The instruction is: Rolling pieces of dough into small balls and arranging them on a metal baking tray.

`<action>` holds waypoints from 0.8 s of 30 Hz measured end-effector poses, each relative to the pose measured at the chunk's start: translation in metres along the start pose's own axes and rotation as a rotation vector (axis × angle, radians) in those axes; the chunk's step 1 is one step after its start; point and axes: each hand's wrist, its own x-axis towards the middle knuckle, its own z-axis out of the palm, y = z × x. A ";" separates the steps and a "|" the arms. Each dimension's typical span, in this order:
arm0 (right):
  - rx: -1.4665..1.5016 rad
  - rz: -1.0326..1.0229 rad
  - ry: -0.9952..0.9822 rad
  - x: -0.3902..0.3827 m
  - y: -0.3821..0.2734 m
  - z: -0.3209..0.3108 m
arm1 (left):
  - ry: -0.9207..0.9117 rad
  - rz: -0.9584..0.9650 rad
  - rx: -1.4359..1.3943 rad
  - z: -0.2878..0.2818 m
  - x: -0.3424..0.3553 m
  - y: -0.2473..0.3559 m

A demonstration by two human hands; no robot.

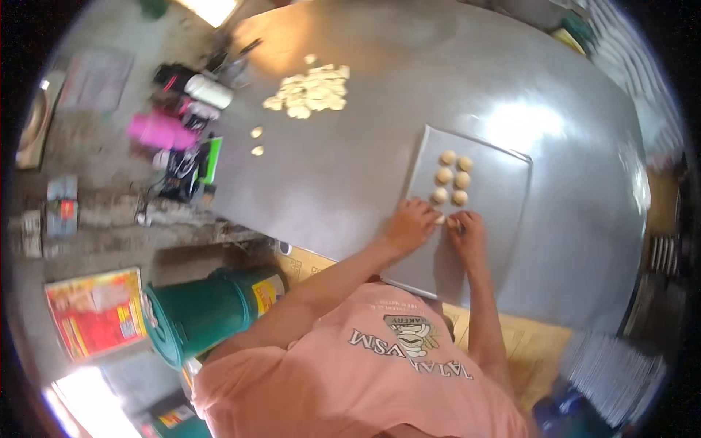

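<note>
A metal baking tray lies on the steel table, with several round dough balls in two columns on its upper middle. Below them, my left hand has its fingertips closed on a small pale dough piece at the tray's left side. My right hand is beside it, fingers curled on another small dough piece, partly hidden by the fingers. A pile of flat dough pieces lies toward the upper left of the table, with a few loose pieces nearby.
Bottles, a pink item and cables crowd the table's left edge. Green lidded bins stand below it at the left. A stack of ridged grey items is at the lower right, and white sacks are at the upper right.
</note>
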 end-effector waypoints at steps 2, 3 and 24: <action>0.001 -0.020 0.042 -0.003 -0.002 0.002 | 0.037 -0.008 -0.043 0.001 0.002 -0.018; 0.008 -0.061 0.085 -0.007 -0.003 0.002 | 0.079 -0.024 -0.084 -0.004 0.005 -0.031; 0.096 0.076 0.481 0.058 -0.206 0.152 | 0.513 -0.619 -0.492 -0.259 0.023 -0.431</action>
